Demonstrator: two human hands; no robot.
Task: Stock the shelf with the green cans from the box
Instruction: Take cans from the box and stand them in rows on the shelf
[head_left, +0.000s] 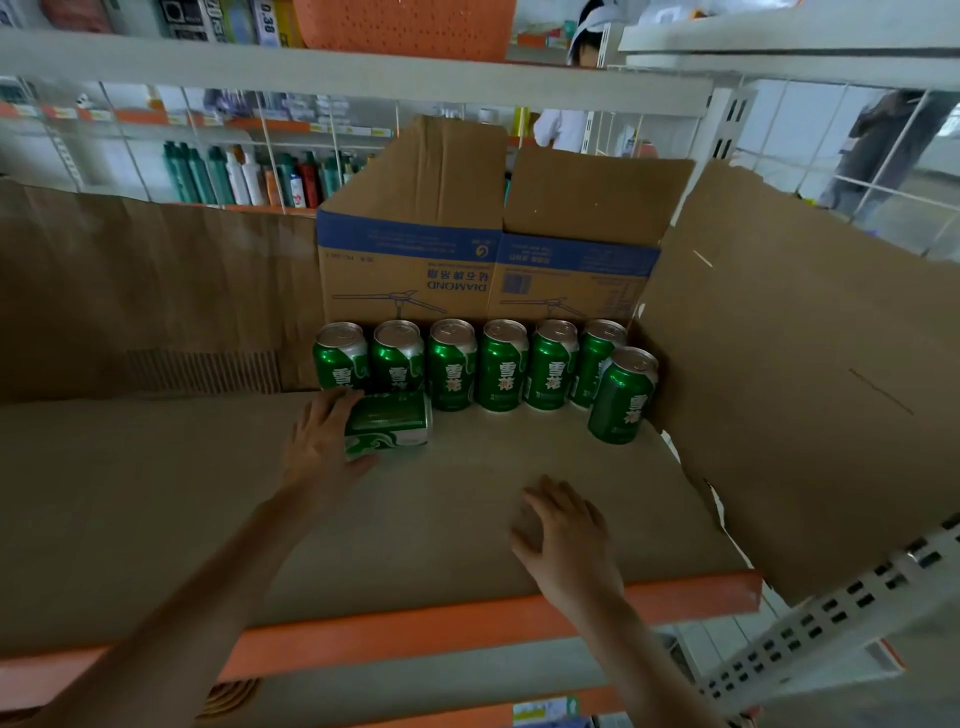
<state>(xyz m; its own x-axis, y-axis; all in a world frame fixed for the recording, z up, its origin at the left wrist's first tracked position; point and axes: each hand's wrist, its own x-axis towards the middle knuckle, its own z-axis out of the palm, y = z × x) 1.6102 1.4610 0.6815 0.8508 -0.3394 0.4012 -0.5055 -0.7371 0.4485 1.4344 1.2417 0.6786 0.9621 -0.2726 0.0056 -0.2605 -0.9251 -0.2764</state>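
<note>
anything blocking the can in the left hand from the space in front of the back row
Nothing visible. The left hand holds the can on its side just before the back row; the cardboard there is bare up to the front can.

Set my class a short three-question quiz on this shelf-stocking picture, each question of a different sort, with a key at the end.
1. How many green cans stand upright on the shelf?
2. True or false: the right hand holds a can.
3. The gripped can in the left hand is: A. upright; B. on its side; C. inside a box.

Key: 1. seven; 2. false, it is open and holds nothing; 3. B.
</note>
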